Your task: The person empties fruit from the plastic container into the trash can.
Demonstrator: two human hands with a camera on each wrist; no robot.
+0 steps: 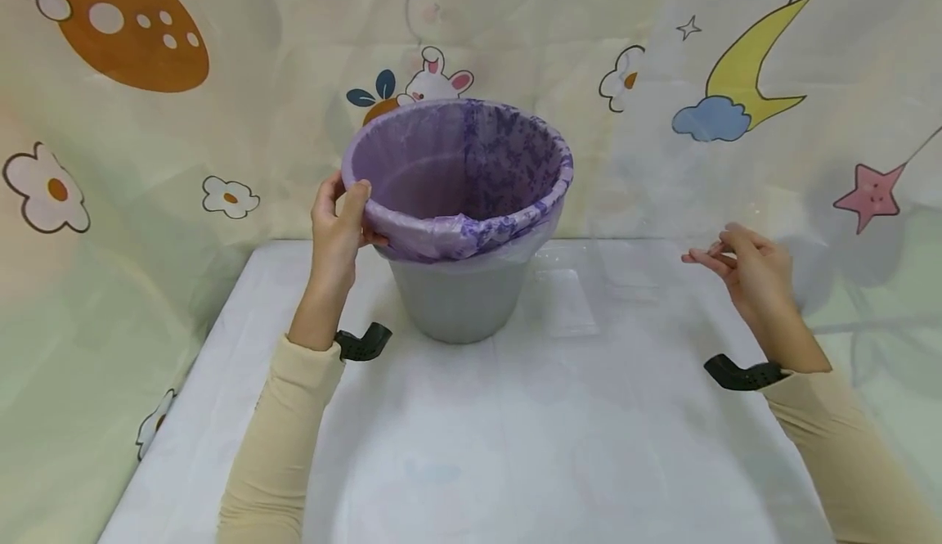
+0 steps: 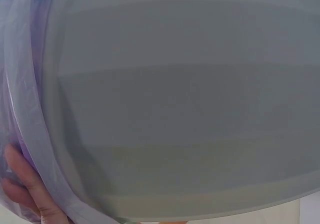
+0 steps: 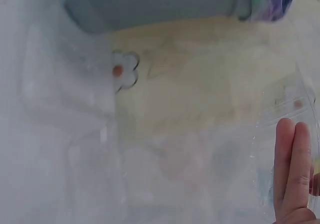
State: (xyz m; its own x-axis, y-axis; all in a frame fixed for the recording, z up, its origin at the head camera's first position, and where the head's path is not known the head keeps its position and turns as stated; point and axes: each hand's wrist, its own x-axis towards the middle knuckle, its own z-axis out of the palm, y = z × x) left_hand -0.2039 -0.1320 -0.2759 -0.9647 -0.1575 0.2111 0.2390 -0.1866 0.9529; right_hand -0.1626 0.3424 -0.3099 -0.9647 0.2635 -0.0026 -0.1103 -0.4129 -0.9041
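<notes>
A grey trash bin (image 1: 456, 307), lined with a purple patterned bag (image 1: 415, 168), stands on the white table. The bag is folded down over its rim. My left hand (image 1: 337, 233) grips the left side of that rim, thumb on top and fingers beneath the fold. In the left wrist view, its fingers (image 2: 32, 184) press against the bag beside the bin wall (image 2: 185, 108). To the right of the bin, my right hand (image 1: 758, 274) pinches a clear plastic package (image 3: 272, 116) by its edge. The package is see-through, with faint moulded edges, and stretches from the fingers toward the bin.
A cloth backdrop (image 1: 545, 53) with cartoon prints hangs right behind the table and along its sides. The white tabletop (image 1: 500, 438) extends in front of the bin. Dark wrist cameras (image 1: 743, 374) sit at both cuffs.
</notes>
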